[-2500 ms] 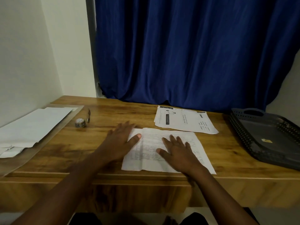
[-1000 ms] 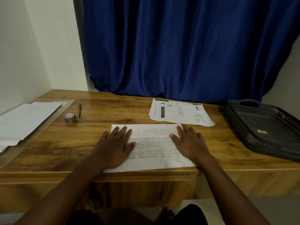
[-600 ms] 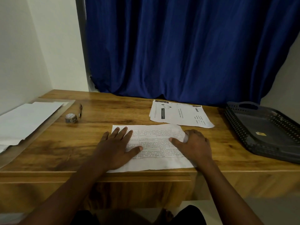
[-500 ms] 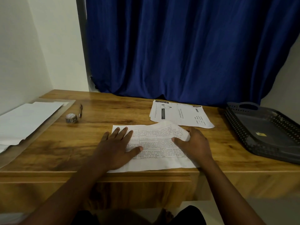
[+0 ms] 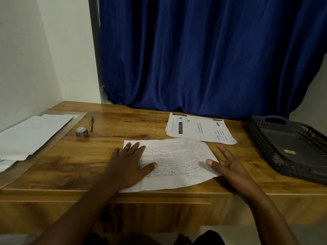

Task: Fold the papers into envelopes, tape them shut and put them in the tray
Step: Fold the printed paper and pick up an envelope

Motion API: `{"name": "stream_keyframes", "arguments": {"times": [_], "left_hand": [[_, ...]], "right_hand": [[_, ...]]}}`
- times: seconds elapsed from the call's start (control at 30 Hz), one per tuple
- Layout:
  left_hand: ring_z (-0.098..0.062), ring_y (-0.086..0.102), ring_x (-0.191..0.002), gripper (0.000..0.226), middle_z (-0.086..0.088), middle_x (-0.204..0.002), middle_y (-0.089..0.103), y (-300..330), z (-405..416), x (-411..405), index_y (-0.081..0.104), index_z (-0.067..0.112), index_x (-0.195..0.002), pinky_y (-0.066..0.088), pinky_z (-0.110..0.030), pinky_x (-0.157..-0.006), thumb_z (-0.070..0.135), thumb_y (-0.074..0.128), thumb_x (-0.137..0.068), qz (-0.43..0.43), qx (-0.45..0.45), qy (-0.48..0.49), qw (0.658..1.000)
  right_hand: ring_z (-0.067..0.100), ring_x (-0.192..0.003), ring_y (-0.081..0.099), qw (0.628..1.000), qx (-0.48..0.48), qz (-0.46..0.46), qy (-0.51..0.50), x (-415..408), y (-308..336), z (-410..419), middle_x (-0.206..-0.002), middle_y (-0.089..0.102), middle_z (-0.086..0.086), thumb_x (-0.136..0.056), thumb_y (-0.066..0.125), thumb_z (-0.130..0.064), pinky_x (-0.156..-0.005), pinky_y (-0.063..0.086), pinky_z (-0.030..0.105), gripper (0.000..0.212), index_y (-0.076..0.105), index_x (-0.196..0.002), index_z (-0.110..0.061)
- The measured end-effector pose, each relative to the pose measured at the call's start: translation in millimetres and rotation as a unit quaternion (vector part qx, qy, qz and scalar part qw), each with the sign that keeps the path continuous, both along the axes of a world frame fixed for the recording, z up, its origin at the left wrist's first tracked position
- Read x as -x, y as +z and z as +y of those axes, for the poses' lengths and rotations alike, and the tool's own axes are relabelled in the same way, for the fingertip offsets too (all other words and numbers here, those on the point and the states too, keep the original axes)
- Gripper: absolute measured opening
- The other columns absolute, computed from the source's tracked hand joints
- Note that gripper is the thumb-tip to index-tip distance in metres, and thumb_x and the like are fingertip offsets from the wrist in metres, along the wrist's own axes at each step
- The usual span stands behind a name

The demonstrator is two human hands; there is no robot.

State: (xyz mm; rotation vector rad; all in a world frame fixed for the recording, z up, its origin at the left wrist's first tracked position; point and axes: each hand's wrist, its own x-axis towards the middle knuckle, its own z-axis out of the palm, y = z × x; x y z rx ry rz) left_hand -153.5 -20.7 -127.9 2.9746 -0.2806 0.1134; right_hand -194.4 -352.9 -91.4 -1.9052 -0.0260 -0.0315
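I am looking down at a wooden table (image 5: pixel 113 154) where a printed sheet (image 5: pixel 177 165) is lying flat near the front edge. My left hand (image 5: pixel 129 165) is pressing palm-down on the sheet's left part, its fingers (image 5: pixel 131 147) spread wide and flat, holding nothing, with the thumb reaching rightward across the print. My right hand (image 5: pixel 228 165) is sitting at the sheet's right edge, its fingers (image 5: pixel 223 151) open and loosely splayed, gripping nothing; the thumb tip is lying over the paper's right margin, while the other fingers are pointing away just past that edge. I cannot tell whether they are touching the wood.

Beyond the right fingers, a second stack of printed papers (image 5: pixel 200 129) is lying near the blue curtain (image 5: pixel 203 53), just apart from the working sheet. Well to the right of the right fingers, a dark perforated tray (image 5: pixel 261 138) is sitting at the table's end. Beyond and to the left of the left fingers, a small roll of tape (image 5: pixel 81 132) is resting beside a pen (image 5: pixel 92 123). Farther left, blank white sheets (image 5: pixel 30 135) are lying on a separate surface against the wall.
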Motion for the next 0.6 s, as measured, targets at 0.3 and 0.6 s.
{"name": "stream_keyframes", "arguments": {"times": [0.3, 0.6], "left_hand": [[-0.028, 0.006, -0.159, 0.078, -0.001, -0.173, 0.014, 11.2, -24.1, 2.8, 0.029, 0.033, -0.158, 0.001, -0.065, -0.124, 0.077, 0.024, -0.094, -0.076, 0.008, 0.018, 0.997], [-0.026, 0.009, -0.159, 0.089, 0.004, -0.172, 0.017, 2.4, -46.5, -1.3, 0.025, 0.04, -0.159, 0.002, -0.063, -0.125, 0.088, 0.016, -0.084, -0.02, 0.022, -0.022, 0.999]], "right_hand": [[0.009, -0.065, 0.072, 0.996, -0.008, -0.069, -0.048, 2.3, -17.6, 10.0, -0.074, 0.076, 0.002, -0.084, 0.081, -0.002, -0.055, 0.051, 0.014, 0.094, 0.029, -0.16, -0.018], [0.01, -0.084, 0.077, 0.99, -0.073, -0.085, -0.086, -2.1, -20.0, 10.3, -0.091, 0.081, -0.002, -0.086, 0.08, -0.006, -0.059, 0.055, 0.013, 0.044, 0.065, -0.127, -0.013]]}}
